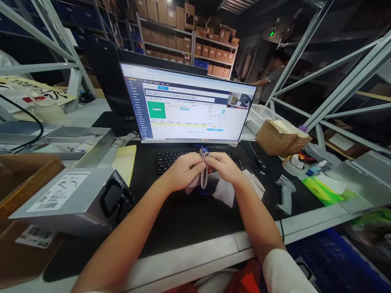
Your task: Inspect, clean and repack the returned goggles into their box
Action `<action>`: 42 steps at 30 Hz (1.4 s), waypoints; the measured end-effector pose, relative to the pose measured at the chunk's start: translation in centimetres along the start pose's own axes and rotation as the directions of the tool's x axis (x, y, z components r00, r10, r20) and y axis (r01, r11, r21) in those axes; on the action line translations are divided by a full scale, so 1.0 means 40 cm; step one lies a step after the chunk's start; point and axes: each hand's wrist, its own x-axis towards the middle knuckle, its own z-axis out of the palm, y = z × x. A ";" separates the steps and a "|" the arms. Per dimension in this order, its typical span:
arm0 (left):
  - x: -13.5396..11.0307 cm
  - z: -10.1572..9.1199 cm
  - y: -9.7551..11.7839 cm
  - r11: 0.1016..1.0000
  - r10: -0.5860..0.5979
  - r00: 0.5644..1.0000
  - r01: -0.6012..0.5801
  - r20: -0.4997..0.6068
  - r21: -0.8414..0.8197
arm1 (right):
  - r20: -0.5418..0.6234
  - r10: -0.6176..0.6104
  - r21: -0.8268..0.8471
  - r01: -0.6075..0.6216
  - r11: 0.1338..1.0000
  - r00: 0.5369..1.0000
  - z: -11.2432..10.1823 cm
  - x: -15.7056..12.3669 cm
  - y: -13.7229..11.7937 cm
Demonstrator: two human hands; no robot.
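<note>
At the far left a grey carton point(73, 199) with a white label lies on the table point(189, 260), with a yellow pad point(125, 162) just behind it. Near the middle, the left hand point(183, 171) is curled shut, its fingertips pinching a small grey pouch point(203, 173) that hangs down over the black mat point(183, 215), in front of the keyboard point(174, 156) and the lit monitor point(189, 106). The right hand point(224, 167) meets it from the other side, fingers closed on the top of the same pouch, where a bit of blue shows. A white paper slip point(224, 191) lies under the right wrist. Further right a barcode scanner point(285, 193) rests on the table, then a brown paper parcel point(279, 138) and a green packet point(324, 191). A person in a striped shirt point(273, 79) stands at the shelves behind.
</note>
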 end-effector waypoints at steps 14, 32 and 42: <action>-0.005 0.026 0.005 0.884 -0.068 0.909 0.246 -0.412 0.396 | -0.273 -0.057 -0.250 -0.014 0.968 0.960 -0.020 -0.029 -0.027; -0.008 0.004 0.037 0.977 -0.044 0.907 0.128 -0.418 0.174 | -0.294 -0.104 -0.281 0.018 0.960 0.950 -0.076 -0.047 -0.045; -0.014 -0.017 0.037 0.912 -0.057 0.905 0.219 -0.421 0.347 | -0.119 -0.057 -0.452 -0.003 0.892 0.991 -0.060 -0.049 -0.046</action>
